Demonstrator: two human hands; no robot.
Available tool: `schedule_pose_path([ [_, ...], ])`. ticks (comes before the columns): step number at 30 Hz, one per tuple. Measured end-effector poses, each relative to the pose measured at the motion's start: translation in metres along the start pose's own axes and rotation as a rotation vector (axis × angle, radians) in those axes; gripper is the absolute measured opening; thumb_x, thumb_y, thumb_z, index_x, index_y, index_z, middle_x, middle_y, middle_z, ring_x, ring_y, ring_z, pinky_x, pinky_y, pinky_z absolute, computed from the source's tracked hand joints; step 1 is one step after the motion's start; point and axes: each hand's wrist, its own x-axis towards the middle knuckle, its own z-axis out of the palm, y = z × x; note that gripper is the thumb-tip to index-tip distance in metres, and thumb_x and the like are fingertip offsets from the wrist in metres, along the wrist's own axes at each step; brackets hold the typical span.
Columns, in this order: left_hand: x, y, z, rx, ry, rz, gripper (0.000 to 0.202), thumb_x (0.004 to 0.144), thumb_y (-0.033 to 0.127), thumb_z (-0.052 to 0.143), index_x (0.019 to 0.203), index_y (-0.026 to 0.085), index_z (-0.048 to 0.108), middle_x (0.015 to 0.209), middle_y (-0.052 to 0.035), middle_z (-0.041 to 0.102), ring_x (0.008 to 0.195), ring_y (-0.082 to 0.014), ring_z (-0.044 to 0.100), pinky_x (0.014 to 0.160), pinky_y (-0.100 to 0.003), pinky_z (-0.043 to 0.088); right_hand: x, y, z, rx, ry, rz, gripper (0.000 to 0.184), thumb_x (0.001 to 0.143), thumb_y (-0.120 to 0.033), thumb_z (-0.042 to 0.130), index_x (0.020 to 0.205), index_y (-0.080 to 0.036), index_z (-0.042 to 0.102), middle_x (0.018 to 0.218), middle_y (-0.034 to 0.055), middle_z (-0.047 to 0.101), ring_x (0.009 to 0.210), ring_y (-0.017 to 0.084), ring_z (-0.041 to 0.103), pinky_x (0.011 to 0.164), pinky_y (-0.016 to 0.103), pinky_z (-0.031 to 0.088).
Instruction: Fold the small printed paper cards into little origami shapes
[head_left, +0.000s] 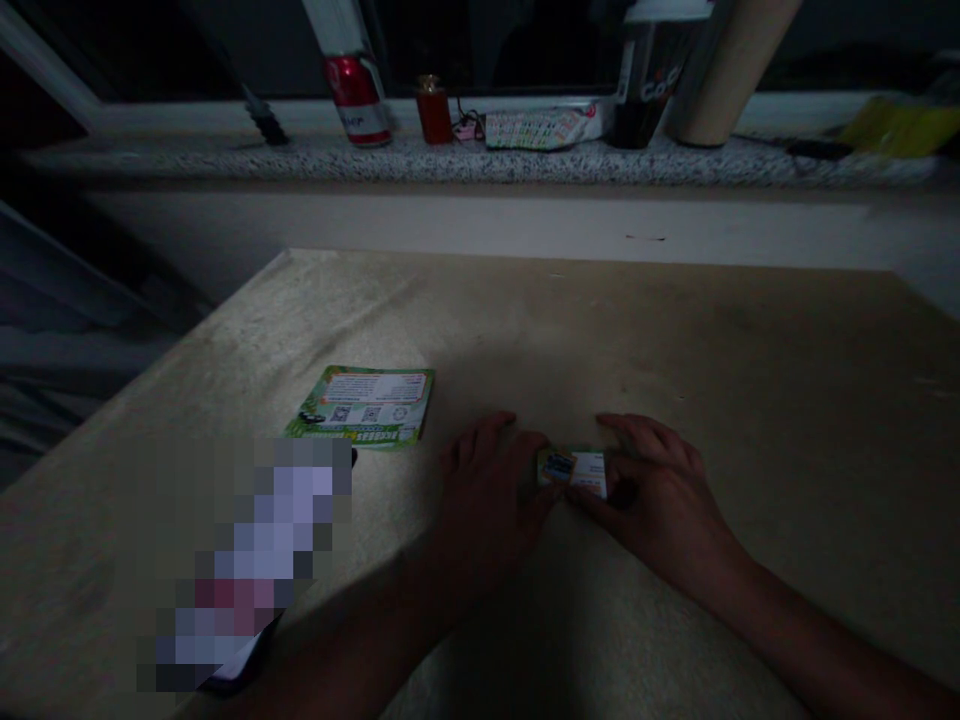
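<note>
A small printed card [589, 470], white with a dark picture on its left part, is between my two hands at the middle of the table. My left hand [487, 490] grips its left edge between thumb and forefinger, the other fingers stretched towards the far side. At the right and near edges, the thumb and fingers of my right hand [667, 505] close on the same card. To the left lies a larger green and white printed leaflet [367, 405]. Nearer my left forearm is a phone [255, 560], mostly blurred by pixels.
The beige tabletop [705, 340] runs back to a wall. Above it, a speckled windowsill [442, 165] bears a red can [358, 100], an amber bottle [433, 112], a crumpled packet [544, 130], a lidded cup [649, 80], a tan cylinder [727, 75] and something yellow [896, 125].
</note>
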Motion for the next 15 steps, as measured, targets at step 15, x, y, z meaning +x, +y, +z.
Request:
schedule_pose_path([
  [15, 0.0018, -0.0040, -0.0021, 0.005, -0.016, 0.014, 0.028, 0.086, 0.041, 0.072, 0.110, 0.028, 0.067, 0.143, -0.0100, 0.048, 0.132, -0.0344, 0.044, 0.105, -0.059, 0.036, -0.0010, 0.0036, -0.0024, -0.002, -0.018, 0.030, 0.025, 0.078, -0.037, 0.078, 0.061, -0.024, 0.065, 0.137, 0.0079, 0.061, 0.130, 0.039, 0.049, 0.099, 0.062, 0.042],
])
